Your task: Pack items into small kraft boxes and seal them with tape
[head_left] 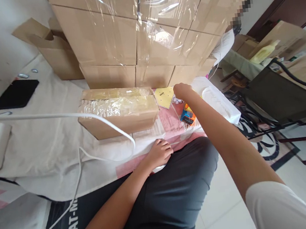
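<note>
A person seated at a cloth-covered surface [47,142] is reaching the right hand [182,90] forward, its grip curled into a loose fist over a small yellow card with dark dots [164,97]; whether the fingers are actually pinching the card cannot be told from this angle. Just below that grip, a small orange-and-blue tool [188,115] is lying on the pink-printed sheet [171,123], close enough to be picked up without shifting. The left hand [160,152] is resting palm-down at the near edge of the surface, fingers spread and holding nothing, apparently bracing the body during the reach. Immediately left of the right grip, a flat brown cardboard box sealed with glossy clear tape [117,111] is sitting with its long side toward the person, and beyond it a tall stack of film-wrapped cardboard cartons [142,30] is walling off the far side. A white cable [58,116] is arching across the box's front, while a black phone [16,94] is lying well away to the far left.
</note>
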Motion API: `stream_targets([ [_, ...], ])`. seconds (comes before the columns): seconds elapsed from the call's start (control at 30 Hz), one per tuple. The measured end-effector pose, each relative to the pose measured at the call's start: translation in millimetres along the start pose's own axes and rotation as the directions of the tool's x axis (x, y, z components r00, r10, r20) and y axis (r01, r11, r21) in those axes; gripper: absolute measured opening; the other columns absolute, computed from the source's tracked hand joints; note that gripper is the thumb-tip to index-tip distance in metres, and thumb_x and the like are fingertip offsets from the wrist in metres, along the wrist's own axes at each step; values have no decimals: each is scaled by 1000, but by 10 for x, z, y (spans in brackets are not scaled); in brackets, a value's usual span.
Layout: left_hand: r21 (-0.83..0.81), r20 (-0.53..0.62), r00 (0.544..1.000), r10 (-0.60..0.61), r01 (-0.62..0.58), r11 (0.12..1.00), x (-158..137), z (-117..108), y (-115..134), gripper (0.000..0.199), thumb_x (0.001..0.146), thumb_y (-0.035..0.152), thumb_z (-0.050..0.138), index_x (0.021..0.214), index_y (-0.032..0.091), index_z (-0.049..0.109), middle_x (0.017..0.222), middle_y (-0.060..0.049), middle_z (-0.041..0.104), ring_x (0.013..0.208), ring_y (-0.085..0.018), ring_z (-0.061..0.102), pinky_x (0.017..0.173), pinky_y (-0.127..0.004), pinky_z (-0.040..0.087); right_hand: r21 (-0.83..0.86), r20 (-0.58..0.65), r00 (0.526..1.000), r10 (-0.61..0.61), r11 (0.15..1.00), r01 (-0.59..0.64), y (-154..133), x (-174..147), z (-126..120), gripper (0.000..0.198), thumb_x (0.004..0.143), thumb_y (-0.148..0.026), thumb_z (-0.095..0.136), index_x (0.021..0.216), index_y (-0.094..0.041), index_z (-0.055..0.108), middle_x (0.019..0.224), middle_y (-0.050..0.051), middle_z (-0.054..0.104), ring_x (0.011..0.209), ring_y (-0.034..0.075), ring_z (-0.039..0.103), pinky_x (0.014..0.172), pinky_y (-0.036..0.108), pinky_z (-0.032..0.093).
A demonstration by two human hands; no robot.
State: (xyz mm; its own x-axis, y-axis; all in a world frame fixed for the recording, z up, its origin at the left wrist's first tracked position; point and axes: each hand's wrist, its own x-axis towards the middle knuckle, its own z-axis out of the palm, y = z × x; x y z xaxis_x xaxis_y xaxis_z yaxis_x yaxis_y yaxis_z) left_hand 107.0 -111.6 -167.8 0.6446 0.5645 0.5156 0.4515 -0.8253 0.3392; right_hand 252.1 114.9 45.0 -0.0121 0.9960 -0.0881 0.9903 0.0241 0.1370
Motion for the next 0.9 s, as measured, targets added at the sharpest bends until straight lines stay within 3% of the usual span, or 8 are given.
stream_targets([
  [0.17, -40, -33, 999, 19, -20, 999, 12, -3, 24, 11, 93, 16, 61, 90, 22, 70, 90, -2, 74, 95, -20, 64, 90, -39, 38, 185, -29, 999, -43, 982, 47, 70, -14, 34, 33, 80, 1, 59, 105, -12, 75, 114, 16, 73, 100, 23, 71, 90, 33, 56],
  [0.27, -76, -64, 998, 29, -34, 997, 54, -77, 59, 15, 93, 14, 59, 88, 22, 71, 90, -1, 75, 92, -18, 66, 89, -37, 42, 360, -100, 991, -86, 926, 117, 105, -170, 36, 36, 84, -2, 52, 111, -14, 73, 103, 9, 74, 78, 14, 70, 72, 23, 56],
  [0.33, -95, -76, 997, 32, -39, 995, 98, -184, 111, 17, 94, 14, 57, 91, 22, 71, 92, -2, 75, 90, -17, 67, 85, -35, 45, 615, -200, 979, -51, 771, 166, 79, -373, 106, 30, 84, -9, 52, 107, -14, 71, 93, 7, 73, 68, 12, 67, 59, 21, 52],
  [0.43, -197, -165, 983, -79, 46, 979, 167, -433, 236, 22, 97, 16, 51, 104, 23, 70, 96, -4, 76, 88, -17, 69, 81, -33, 50, 911, -284, 956, 69, 331, 247, -38, -771, 282, 17, 79, -21, 61, 94, -16, 67, 82, 3, 68, 63, 12, 63, 51, 20, 46],
  [0.53, -502, -284, 834, -473, 291, 814, 233, -733, 350, 25, 99, 27, 53, 121, 24, 64, 96, -4, 76, 79, -15, 69, 69, -27, 51, 958, -255, 966, -45, 120, 259, -170, -1143, 404, 19, 73, -26, 67, 89, -16, 64, 79, 0, 64, 60, 10, 60, 50, 20, 44],
  [0.6, -661, -255, 671, -696, 403, 632, 275, -910, 379, 30, 97, 35, 60, 125, 23, 62, 88, -1, 74, 71, -13, 67, 61, -24, 49, 963, -250, 958, -141, 68, 261, -223, -1331, 413, 18, 73, -26, 68, 87, -17, 63, 76, -2, 61, 59, 9, 57, 50, 20, 42],
  [0.67, -735, -215, 580, -786, 433, 521, 308, -1037, 372, 31, 94, 40, 65, 119, 22, 65, 76, 1, 70, 66, -13, 64, 61, -24, 48, 965, -248, 946, -209, 36, 261, -248, -1472, 380, 14, 75, -25, 68, 85, -18, 60, 73, -3, 58, 57, 8, 55, 49, 20, 41],
  [0.9, -754, -267, 590, -762, 364, 547, 332, -1152, 345, 20, 91, 39, 68, 87, 21, 73, 64, 1, 69, 58, -14, 64, 59, -25, 47, 941, -207, 850, -484, 140, 309, -279, -1707, 236, 5, 88, -23, 61, 90, -18, 59, 79, -2, 59, 66, 10, 55, 60, 23, 44],
])
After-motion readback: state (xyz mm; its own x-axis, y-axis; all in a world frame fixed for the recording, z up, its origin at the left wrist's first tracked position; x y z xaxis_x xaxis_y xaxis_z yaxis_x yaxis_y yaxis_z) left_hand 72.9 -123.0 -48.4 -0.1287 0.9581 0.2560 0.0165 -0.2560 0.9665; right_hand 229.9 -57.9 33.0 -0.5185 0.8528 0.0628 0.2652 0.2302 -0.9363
